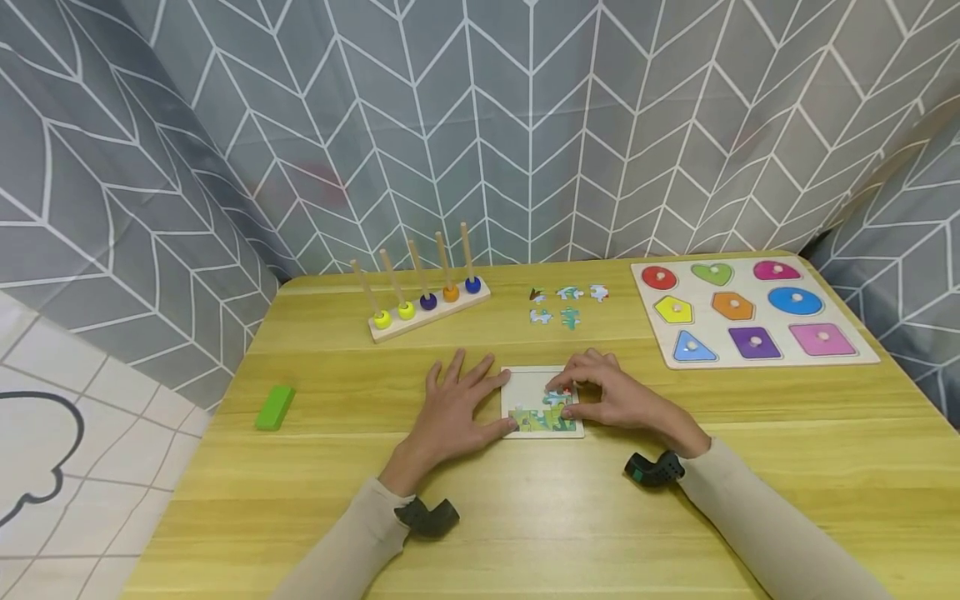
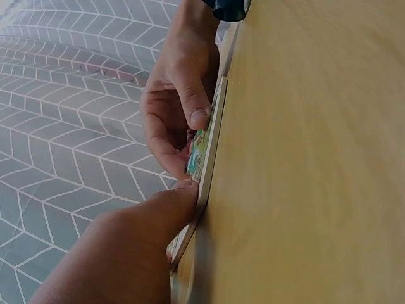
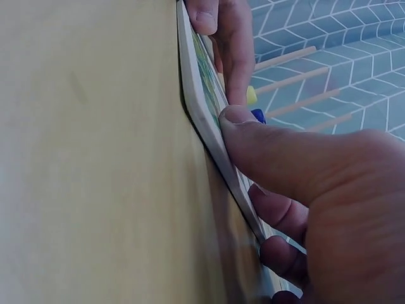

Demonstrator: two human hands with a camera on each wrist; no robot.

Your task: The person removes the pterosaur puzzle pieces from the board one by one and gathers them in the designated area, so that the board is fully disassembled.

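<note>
Resting flat on the wooden table (image 1: 525, 517), the left hand (image 1: 453, 412) has its fingers spread, and its thumb presses against the near left corner of a small square puzzle tray (image 1: 525, 385) that lies in the middle of the table, just in front of the person. That tray holds a partly built picture: green and yellow pieces fill its near strip, while the far left part is bare white. The right hand (image 1: 611, 396) sits on the tray's right side with curled fingers, pinching a puzzle piece (image 1: 558, 398) against the tray's surface; the right wrist view shows its thumb (image 3: 253, 136) pressed on the tray's edge. From the left wrist view, the right hand's fingertips (image 2: 197, 117) touch the coloured piece on the board. Beyond the tray lie five loose puzzle pieces (image 1: 567, 304) in a small cluster, apart from it. At the far right is a shape board (image 1: 862, 354) whose nine recesses each hold a coloured knobbed shape, among them a red circle, a green heart and a blue oval. To the far left stands a peg rack (image 1: 431, 321) with five pegs, one ring at the base of each. A green block (image 1: 274, 407) lies alone near the left edge.
</note>
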